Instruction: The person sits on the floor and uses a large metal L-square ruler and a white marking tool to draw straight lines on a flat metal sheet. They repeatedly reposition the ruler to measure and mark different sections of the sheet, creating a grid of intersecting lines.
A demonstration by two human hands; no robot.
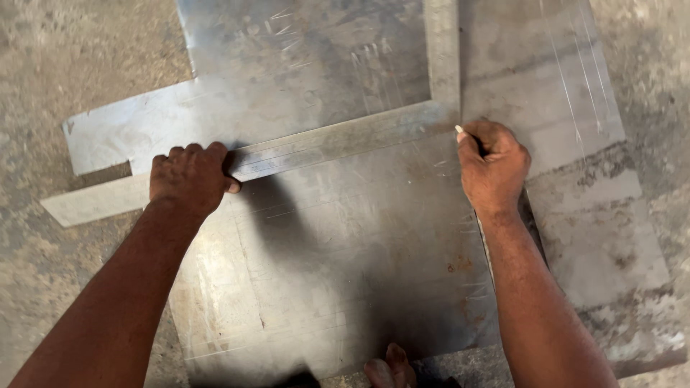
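Marking out sheet metal, head view only. Left hand [190, 176] lies knuckles-up, fingers curled, pressing down the long blade of a steel L-square [345, 138]; it pins the blade rather than gripping it. The blade runs from about 9 o'clock toward the centre, and the short arm rises from the corner toward 12 o'clock. Right hand [492, 167] sits at the outer corner of the square, just past centre toward 2 o'clock, closed in a pinch around a small pale marking stick [460, 129], tip touching the metal sheet [338, 266] beside the square's edge.

Progress, judged from the marks: several thin scribed or chalked lines already show at 1 o'clock, near 12 o'clock and faintly at 7 o'clock. No cut is visible along the square, so the work looks to be at the layout stage, with a line at the corner in hand.

Materials: the sheet is dull grey, flat, scuffed, with rust specks toward 4 o'clock. More sheet offcuts lie under it. Rough concrete floor [65, 57] all round. Toes [388, 370] show at 6 o'clock.
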